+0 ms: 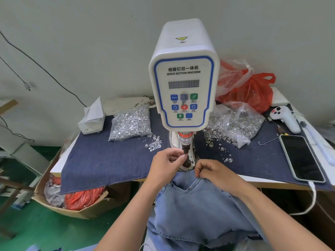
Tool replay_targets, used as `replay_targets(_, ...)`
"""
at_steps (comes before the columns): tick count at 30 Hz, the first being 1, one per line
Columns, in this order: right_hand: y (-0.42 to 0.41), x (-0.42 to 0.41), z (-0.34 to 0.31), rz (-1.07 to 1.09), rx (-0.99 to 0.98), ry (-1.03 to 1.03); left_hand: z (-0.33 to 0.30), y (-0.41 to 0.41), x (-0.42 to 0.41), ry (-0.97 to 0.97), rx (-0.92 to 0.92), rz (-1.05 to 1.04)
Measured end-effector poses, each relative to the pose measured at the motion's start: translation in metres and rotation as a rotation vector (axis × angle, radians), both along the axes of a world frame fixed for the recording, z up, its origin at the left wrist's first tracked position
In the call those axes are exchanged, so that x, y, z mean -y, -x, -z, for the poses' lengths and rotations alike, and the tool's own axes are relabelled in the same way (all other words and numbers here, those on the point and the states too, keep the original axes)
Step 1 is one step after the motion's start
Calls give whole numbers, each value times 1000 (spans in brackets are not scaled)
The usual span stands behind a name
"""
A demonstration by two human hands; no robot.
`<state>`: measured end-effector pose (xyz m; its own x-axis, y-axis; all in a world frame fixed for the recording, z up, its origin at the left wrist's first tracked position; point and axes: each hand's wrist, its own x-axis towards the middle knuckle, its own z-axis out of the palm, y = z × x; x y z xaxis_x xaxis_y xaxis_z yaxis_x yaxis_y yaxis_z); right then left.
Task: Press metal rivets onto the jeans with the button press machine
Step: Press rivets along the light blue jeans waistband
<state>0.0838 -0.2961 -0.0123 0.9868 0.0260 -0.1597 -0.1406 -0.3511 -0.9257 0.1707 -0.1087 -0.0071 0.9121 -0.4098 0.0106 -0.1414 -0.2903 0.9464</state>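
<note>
— Where are the jeans [199,205]?
— Hanging off the counter [272,182] edge below the button press machine [184,84]. Right hand [215,172] pinches the pocket edge, fingers curled.
— The left hand [165,164]?
— Raised, fingertips pinched at the machine's punch [185,148]; I can't tell if it holds a rivet.

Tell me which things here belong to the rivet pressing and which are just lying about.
In use: button machine, jeans, left hand at the punch, right hand pinching the jeans, bags of rivet parts.

Lying about: phone, red plastic bag, white handheld controller, tissue box.
</note>
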Motion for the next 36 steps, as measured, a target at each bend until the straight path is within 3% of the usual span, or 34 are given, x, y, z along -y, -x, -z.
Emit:
replay_targets(28, 2, 0, -3, 3, -28, -4, -15, 9, 0, -181, 170, -10)
replay_targets(33, 2, 0, -3, 10, -36, -8, -13, 15, -8, -100, 141, -42)
replay_targets(36, 3, 0, -3, 5, -34, -21, -8, 29, -14, -57, 198, -166)
